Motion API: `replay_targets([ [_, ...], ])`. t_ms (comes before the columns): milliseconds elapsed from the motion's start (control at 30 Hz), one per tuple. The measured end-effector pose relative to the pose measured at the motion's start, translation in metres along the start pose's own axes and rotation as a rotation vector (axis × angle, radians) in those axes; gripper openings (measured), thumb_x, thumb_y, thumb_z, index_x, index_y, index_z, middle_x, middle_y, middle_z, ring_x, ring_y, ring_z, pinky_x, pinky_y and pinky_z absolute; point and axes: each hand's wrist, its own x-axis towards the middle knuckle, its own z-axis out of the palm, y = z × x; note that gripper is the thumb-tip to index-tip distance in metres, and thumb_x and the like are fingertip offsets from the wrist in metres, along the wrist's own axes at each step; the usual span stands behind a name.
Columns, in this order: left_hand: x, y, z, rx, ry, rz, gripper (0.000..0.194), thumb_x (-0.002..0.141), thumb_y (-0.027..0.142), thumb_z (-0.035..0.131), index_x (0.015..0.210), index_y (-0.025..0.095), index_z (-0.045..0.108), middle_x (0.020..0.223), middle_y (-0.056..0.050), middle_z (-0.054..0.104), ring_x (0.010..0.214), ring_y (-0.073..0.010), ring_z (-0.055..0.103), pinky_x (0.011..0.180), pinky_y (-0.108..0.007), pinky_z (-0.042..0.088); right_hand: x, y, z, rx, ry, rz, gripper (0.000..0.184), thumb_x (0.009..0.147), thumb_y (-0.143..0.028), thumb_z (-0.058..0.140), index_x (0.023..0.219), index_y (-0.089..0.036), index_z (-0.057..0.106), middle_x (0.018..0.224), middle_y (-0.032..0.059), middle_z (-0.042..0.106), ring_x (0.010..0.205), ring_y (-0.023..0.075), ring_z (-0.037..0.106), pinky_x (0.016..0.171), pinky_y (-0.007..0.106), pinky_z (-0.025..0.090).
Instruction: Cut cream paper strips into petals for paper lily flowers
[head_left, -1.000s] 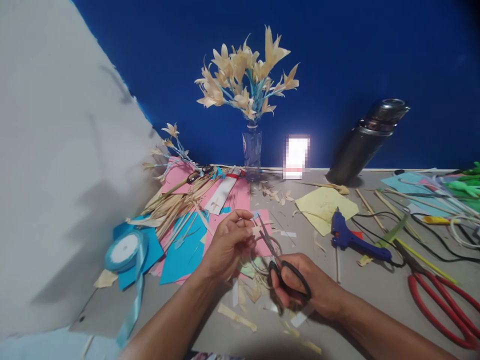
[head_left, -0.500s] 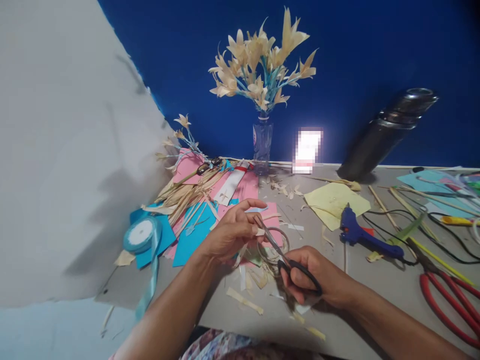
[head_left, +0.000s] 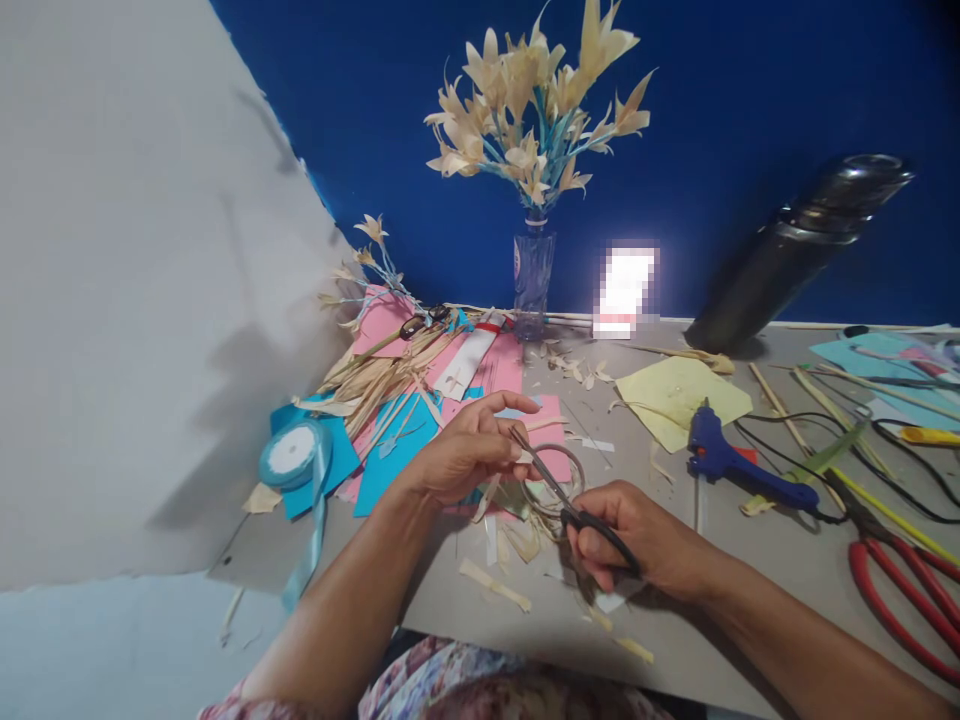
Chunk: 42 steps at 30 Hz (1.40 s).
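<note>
Black-handled scissors (head_left: 553,482) are gripped in my right hand (head_left: 637,535), the fingers closed around the handles. Their blades point up and left to the fingertips of my left hand (head_left: 465,452). Between the left thumb and fingers is pinched a small pale strip (head_left: 524,457), perhaps dried husk, right beside the blade tips; most of it is hidden. My left index finger stretches out above the blades. Behind the scissors lies a thin ring (head_left: 581,470), partly covered. Pale scraps (head_left: 495,585) litter the table below my hands.
A blue glue gun (head_left: 742,470) and red-handled shears (head_left: 900,590) lie at the right. Husk flowers stand in a clear bottle (head_left: 532,285) near a dark flask (head_left: 780,270). At the left are a ribbon roll (head_left: 296,452), dried strips (head_left: 390,375) and coloured paper (head_left: 397,450).
The view has shifted a little, so the table's things appear higher and farther right. My hands and the scissors stay almost in place, with the left thumb slightly moved.
</note>
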Motion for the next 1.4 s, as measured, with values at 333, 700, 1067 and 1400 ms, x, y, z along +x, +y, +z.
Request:
replay_targets([
  [333,0.0013,0.0028,0.0033,-0.017,0.094,0.088,0.046,0.065,0.009,0.076,0.107,0.015,0.059,0.068,0.003,0.064,0.064,-0.0142,0.066,0.071,-0.032,0.057,0.0009,-0.0052,0.0026,0.02,0.082,-0.007,0.063,0.068,-0.077,0.068,0.064,-0.016,0.056,0.049,0.0005,0.056,0.044,0.0087,0.039,0.045,0.023,0.026],
  [700,0.0037,0.0005,0.0061,-0.046,0.121,0.066,0.042,0.064,0.008,0.075,0.102,0.015,0.059,0.068,0.003,0.063,0.059,-0.0145,0.067,0.062,-0.027,0.055,0.0036,-0.0044,0.0027,0.0,0.076,0.008,0.065,0.068,-0.079,0.066,0.07,-0.015,0.058,0.052,0.0007,0.059,0.045,0.0084,0.04,0.046,0.023,0.024],
  [1067,0.0026,0.0001,0.0042,-0.053,0.128,0.046,0.042,0.063,0.007,0.075,0.102,0.014,0.06,0.07,0.003,0.063,0.058,-0.0129,0.065,0.061,-0.028,0.056,0.0015,0.0022,0.0025,-0.006,0.025,-0.023,0.063,0.073,-0.078,0.063,0.071,-0.015,0.057,0.054,0.0007,0.059,0.046,0.0082,0.039,0.047,0.023,0.023],
  [1400,0.0029,0.0007,0.0031,-0.041,0.129,0.051,0.043,0.063,0.008,0.075,0.102,0.015,0.06,0.072,0.002,0.062,0.067,-0.0156,0.067,0.061,-0.027,0.056,0.0025,-0.0004,0.0063,-0.022,0.048,-0.039,0.065,0.073,-0.079,0.061,0.06,-0.016,0.055,0.05,0.0,0.054,0.046,0.0082,0.033,0.044,0.023,0.019],
])
